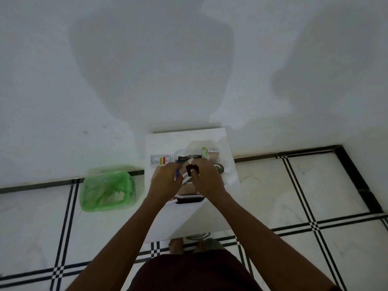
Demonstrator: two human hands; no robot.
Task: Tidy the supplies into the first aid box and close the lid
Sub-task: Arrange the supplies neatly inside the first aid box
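A dark-rimmed first aid box sits on a small white table, mostly hidden under my hands. My left hand is closed around a thin blue pen-like item over the box's left side. My right hand pinches a small dark square object above the box. A white packet with a red and yellow label lies at the table's left. A clear lid or bag with green-printed packs lies behind the box. A dark green tube rests to the right.
A green plastic-lined bin stands on the tiled floor left of the table, with paper scraps inside. A white wall rises right behind the table. My feet show under the table's near edge.
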